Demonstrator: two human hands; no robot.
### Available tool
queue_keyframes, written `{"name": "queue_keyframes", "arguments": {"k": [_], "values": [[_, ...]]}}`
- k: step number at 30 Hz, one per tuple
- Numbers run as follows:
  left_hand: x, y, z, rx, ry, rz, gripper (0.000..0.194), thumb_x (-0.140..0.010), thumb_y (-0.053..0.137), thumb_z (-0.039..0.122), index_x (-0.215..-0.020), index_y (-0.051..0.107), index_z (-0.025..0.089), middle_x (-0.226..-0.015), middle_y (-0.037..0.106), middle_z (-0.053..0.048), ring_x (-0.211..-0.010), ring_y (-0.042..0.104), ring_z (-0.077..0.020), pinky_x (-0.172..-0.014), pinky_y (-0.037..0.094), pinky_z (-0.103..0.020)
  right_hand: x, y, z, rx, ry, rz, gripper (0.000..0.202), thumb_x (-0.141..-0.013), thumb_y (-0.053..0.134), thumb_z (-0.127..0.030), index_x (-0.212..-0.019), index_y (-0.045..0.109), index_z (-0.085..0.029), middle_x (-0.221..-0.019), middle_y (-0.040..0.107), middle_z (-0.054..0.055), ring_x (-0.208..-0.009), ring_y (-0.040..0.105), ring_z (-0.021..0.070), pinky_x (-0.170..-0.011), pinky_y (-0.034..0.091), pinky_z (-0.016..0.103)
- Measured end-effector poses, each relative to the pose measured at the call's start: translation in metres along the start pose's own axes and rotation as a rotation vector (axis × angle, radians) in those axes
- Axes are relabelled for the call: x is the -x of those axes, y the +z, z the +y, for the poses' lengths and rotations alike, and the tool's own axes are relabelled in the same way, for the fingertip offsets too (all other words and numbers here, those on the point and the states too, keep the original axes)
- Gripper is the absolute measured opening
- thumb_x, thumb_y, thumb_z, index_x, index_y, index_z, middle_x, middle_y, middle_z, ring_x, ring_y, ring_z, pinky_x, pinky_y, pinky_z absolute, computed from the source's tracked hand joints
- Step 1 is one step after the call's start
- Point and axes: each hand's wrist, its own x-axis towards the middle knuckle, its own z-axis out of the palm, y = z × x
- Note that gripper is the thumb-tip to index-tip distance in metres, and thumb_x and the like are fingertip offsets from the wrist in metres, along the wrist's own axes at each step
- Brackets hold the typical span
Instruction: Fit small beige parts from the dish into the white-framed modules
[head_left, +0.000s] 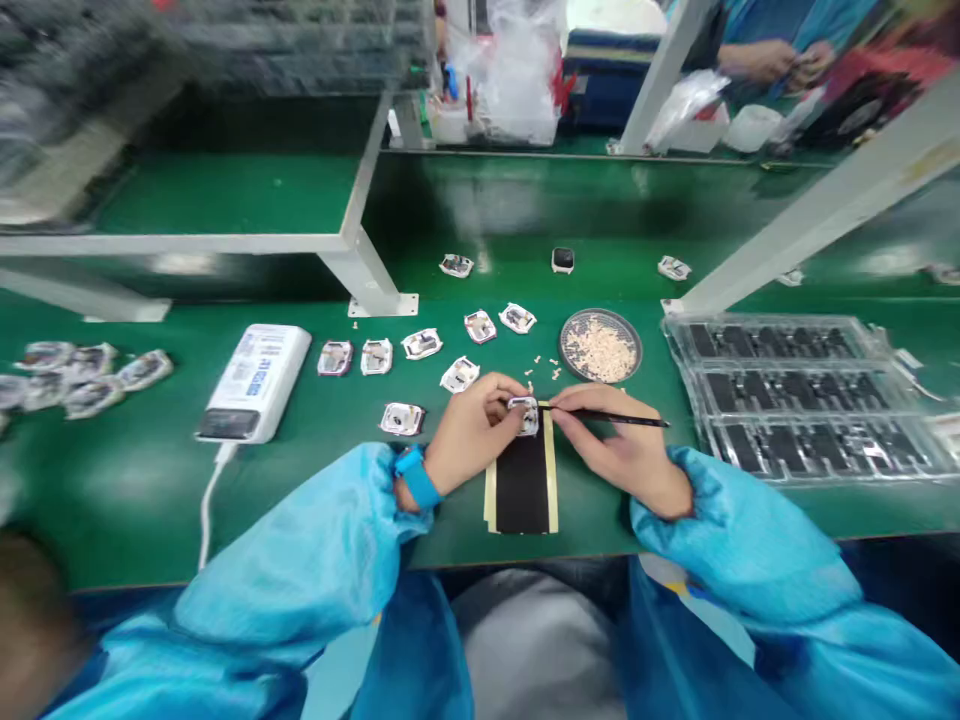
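Green, glossy tabletop (300, 520), smooth; likely low grip, so small parts would probably slide on it. Right side: clear plastic tray (787, 364) with dark flat parts in rows; walls look thin, judged flexible. Centre near edge: black rectangular mat (523, 495) with pale yellow side strips, flat. Far of the mat, slightly right: round grey dish (636, 350) with small beige pieces (600, 350); a few more pieces lie loose at its left.

Left hand (472, 430): fingers grasp a small white open casing (531, 420) at its left side, thumb toward the near side. Casing is at the far end of the mat; contact with the mat cannot be told. Right hand (622, 450): fingers pinch a slim black rod-like tool (649, 421), its left end at the casing's right edge, its free end pointing right.

Handling, judged: casing light, frame stiff, inner parts fragile. Best hold is by the outer rim on opposite sides, pads off the exposed interior; a firm squeeze is unneeded and could mark or tip it. Tool appears light and rigid; hold close to the working end for fine control. Beige pieces probably very light, easily scattered; take singly, by the edges.
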Motion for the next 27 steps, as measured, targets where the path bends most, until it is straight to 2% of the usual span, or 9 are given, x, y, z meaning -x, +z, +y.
{"name": "queue_keyframes", "arguments": {"k": [6, 15, 27], "values": [[0.0011, -0.0002, -0.0020, -0.018, -0.017, 0.006, 0.015, -0.087, 0.066, 0.021, -0.101, 0.063, 0.017, -0.087, 0.071, -0.003, -0.069, 0.064, -0.0131, -0.059, 0.047, -0.022, -0.0011, 0.0007, 0.0006, -0.020, 0.017, -0.007, 0.022, -0.086, 0.072, -0.008, -0.103, 0.068, -0.022, -0.098, 0.075, 0.005, -0.090, 0.072, 0.0195, -0.083, 0.059, 0.035], [0.0011, 0.0004, -0.0026, 0.005, -0.016, 0.037, 0.015, -0.086, 0.068, 0.020, -0.100, 0.063, 0.016, -0.086, 0.071, -0.003, -0.069, 0.065, -0.0124, -0.060, 0.049, -0.021, 0.0013, 0.0044, 0.0039, -0.056, 0.146, 0.097, 0.018, -0.084, 0.075, -0.010, -0.097, 0.068, -0.021, -0.095, 0.075, 0.004, -0.089, 0.073, 0.0199, -0.082, 0.059, 0.035], [0.0014, 0.0000, -0.0050, -0.008, -0.005, 0.045, 0.015, -0.086, 0.068, 0.020, -0.101, 0.063, 0.017, -0.092, 0.073, -0.004, -0.071, 0.068, -0.0132, -0.063, 0.051, -0.023, -0.0006, 0.0046, 0.0001, -0.033, 0.083, 0.061, 0.020, -0.084, 0.074, -0.008, -0.097, 0.069, -0.022, -0.095, 0.077, 0.005, -0.087, 0.074, 0.0192, -0.080, 0.061, 0.033]]}}
